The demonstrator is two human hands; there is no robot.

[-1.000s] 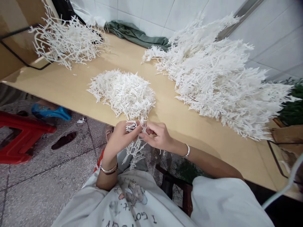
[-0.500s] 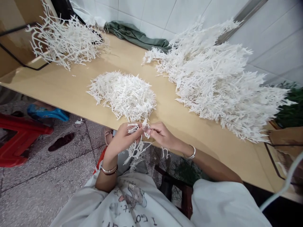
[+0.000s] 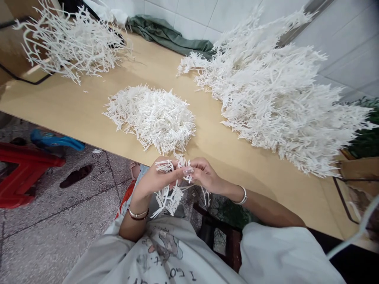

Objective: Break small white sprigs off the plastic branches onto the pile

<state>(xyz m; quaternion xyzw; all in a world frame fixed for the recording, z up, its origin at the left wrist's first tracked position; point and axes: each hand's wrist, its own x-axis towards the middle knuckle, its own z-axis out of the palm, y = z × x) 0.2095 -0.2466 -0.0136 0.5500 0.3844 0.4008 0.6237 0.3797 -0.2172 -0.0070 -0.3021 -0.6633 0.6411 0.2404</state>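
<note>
Where the table [image 3: 56,102] nears its left end: one loose tangle of bare white branches [image 3: 77,43], long and sparse, apparently already stripped. Next, towards the near edge: one mound of short white pieces [image 3: 154,118], seemingly detached already, which suggests the work is well begun. Just below it: left hand [image 3: 156,179], fingers curled around a small bunch of short white tips [image 3: 164,166], thumb and fingertips closed on a white sprig [image 3: 170,197]. The sprig is held between both hands at the table's near edge, its branching lower part hanging below the left hand; judged part-worked, since tips show along it. Right hand [image 3: 209,175], thumb and fingers pinched together on the sprig's upper part, exact contact partly hidden; thin strands hang beneath, whether joined to the sprig cannot be told. Far right: one large heap of white branches [image 3: 278,90], densely tipped, seemingly unworked; bulkier than both other piles, so a good deal appears left.
</note>
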